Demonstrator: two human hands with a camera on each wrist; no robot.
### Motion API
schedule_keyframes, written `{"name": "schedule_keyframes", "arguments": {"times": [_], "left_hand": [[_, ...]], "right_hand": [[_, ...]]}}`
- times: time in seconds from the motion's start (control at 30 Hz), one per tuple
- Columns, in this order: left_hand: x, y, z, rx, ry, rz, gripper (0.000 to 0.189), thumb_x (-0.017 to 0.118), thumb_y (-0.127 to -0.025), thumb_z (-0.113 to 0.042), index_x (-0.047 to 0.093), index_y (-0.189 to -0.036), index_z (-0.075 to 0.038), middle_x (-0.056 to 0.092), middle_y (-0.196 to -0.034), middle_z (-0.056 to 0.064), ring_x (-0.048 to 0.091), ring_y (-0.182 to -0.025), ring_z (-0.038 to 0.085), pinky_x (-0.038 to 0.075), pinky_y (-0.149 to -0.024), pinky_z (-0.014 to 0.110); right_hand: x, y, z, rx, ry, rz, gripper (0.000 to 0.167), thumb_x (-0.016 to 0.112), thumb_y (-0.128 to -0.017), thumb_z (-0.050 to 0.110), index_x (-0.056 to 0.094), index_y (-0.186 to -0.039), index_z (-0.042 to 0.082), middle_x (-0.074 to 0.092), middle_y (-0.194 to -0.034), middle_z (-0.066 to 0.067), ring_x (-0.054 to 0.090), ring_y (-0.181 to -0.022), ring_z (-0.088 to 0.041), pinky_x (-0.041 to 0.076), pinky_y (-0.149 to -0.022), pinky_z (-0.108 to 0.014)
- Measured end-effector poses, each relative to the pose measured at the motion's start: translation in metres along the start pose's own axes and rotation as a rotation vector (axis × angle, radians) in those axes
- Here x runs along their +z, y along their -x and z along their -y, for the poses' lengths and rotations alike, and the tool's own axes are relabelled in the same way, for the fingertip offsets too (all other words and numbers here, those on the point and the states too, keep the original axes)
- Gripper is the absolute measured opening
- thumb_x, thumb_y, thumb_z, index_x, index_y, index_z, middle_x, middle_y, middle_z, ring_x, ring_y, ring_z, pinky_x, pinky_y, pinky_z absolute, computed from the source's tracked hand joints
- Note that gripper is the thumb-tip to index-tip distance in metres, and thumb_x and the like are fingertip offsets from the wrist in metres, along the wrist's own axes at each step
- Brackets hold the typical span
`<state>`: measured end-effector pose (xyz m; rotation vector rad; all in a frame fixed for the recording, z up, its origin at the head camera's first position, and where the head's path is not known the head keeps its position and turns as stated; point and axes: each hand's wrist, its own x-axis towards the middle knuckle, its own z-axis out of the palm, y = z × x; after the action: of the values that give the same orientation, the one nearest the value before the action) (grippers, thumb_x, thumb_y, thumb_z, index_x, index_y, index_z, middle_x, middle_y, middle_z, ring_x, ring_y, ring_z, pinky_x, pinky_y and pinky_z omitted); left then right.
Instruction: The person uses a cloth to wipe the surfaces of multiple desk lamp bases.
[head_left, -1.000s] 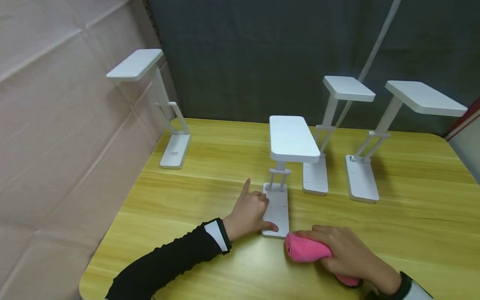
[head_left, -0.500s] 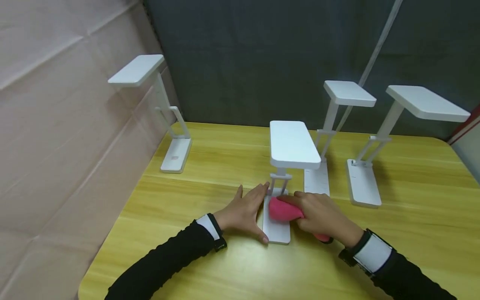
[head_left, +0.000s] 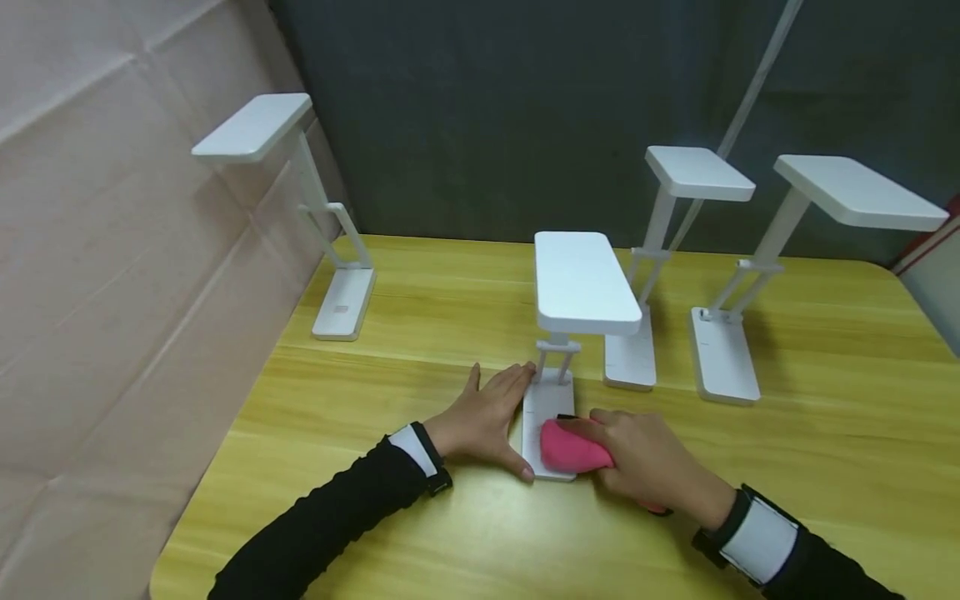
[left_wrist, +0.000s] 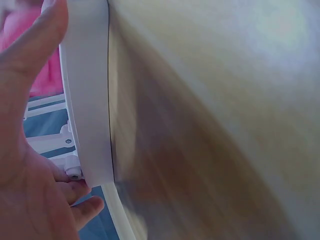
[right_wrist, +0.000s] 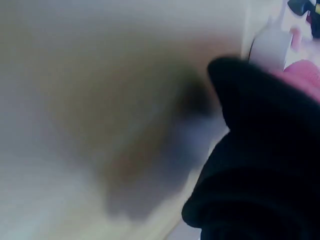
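A white folding desk lamp (head_left: 587,283) stands on the wooden table. My left hand (head_left: 483,421) has its fingers spread along the left side of the lamp's base (head_left: 537,417); fingertips touch the back corner, and the thumb lies at the front corner. The left wrist view shows the edge of that base (left_wrist: 90,100) beside the hand (left_wrist: 30,190). My right hand (head_left: 654,458) grips a bunched pink cloth (head_left: 570,447), pressing it on the front of the base. In the right wrist view, black fabric (right_wrist: 270,135) fills the right side, with pink cloth (right_wrist: 306,75) beyond; the fingers are hidden.
Two similar lamps stand behind to the right, one nearer (head_left: 630,358) and one farther right (head_left: 727,358). Another lamp (head_left: 345,304) is at the back left, by the pale wall covering (head_left: 150,292). A dark curtain (head_left: 465,125) hangs behind the table (head_left: 435,325).
My right hand has brought the pink cloth from the table onto the base, then slid it toward the front. My left hand has spread its fingers and shifted to the base's left edge.
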<state>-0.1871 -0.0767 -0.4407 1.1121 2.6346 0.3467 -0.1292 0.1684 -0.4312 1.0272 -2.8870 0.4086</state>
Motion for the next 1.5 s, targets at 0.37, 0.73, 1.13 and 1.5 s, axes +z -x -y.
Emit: {"name": "schedule_keyframes", "arguments": {"times": [0.37, 0.73, 1.13, 1.5], "left_hand": [[0.002, -0.005, 0.005, -0.007, 0.032, 0.002, 0.140, 0.075, -0.057, -0.073, -0.002, -0.153, -0.006, 0.004, -0.159, 0.008, 0.007, -0.145, 0.022, -0.002, -0.107, 0.065], [0.007, -0.003, -0.001, 0.002, 0.115, 0.032, 0.138, 0.077, -0.059, -0.069, -0.003, -0.153, -0.008, 0.002, -0.160, 0.004, 0.004, -0.145, 0.021, -0.004, -0.106, 0.065], [0.003, 0.000, -0.002, 0.005, 0.047, 0.011, 0.140, 0.077, -0.057, -0.071, -0.001, -0.153, -0.007, 0.006, -0.159, 0.007, 0.006, -0.145, 0.023, -0.001, -0.104, 0.069], [0.002, 0.001, -0.001, -0.002, 0.061, 0.005, 0.139, 0.077, -0.057, -0.070, -0.001, -0.153, -0.007, 0.006, -0.159, 0.005, 0.006, -0.145, 0.022, -0.002, -0.104, 0.069]], "right_hand": [[-0.019, 0.012, 0.007, -0.053, -0.174, 0.102, 0.060, 0.067, -0.061, 0.004, 0.069, -0.118, 0.023, 0.060, -0.082, 0.013, 0.045, -0.060, 0.001, 0.038, -0.048, -0.021], [-0.005, -0.020, -0.023, 0.093, 0.039, -0.026, 0.053, 0.069, -0.069, 0.011, 0.067, -0.121, 0.017, 0.061, -0.081, 0.002, 0.050, -0.061, -0.009, 0.041, -0.046, -0.027], [0.001, 0.017, 0.002, 0.000, -0.056, -0.025, 0.058, 0.071, -0.060, 0.009, 0.069, -0.118, 0.018, 0.056, -0.076, 0.010, 0.043, -0.059, 0.000, 0.035, -0.046, -0.020], [-0.006, 0.018, 0.016, -0.077, -0.075, -0.018, 0.062, 0.069, -0.057, 0.009, 0.069, -0.117, 0.022, 0.056, -0.077, 0.011, 0.039, -0.058, 0.001, 0.031, -0.044, -0.018]]}}
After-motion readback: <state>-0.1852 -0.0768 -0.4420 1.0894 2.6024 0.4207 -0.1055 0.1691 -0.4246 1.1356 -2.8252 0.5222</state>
